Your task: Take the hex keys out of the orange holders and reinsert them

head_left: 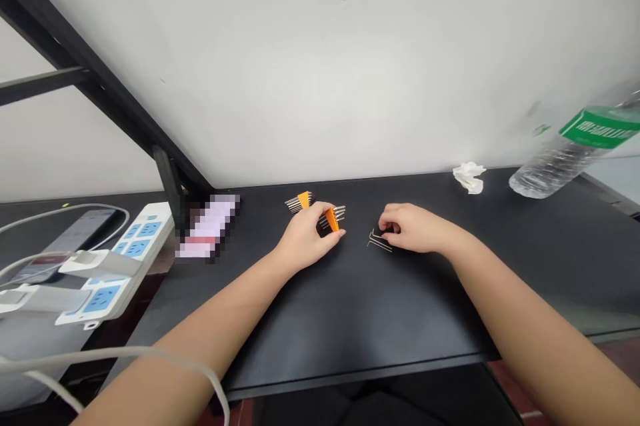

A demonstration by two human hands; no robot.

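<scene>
My left hand (306, 239) grips an orange hex key holder (333, 219) between thumb and fingers, just above the black tabletop. Several metal hex keys (340, 213) stick out of that holder. Behind my left hand lies a second orange holder (304, 199), also filled with several hex keys. To the right, my right hand (413, 227) is closed with its fingertips down at a few loose L-shaped hex keys (381, 244). One of these keys reaches in between thumb and fingers; its far end is hidden.
A white power strip (135, 253) with plugs and cables stands at the left, near a phone (75, 239) and a black metal frame (120, 99). A pixelated pinkish item (210, 226) lies beside it. Crumpled tissue (469, 177) and a plastic bottle (560, 156) are back right by the wall.
</scene>
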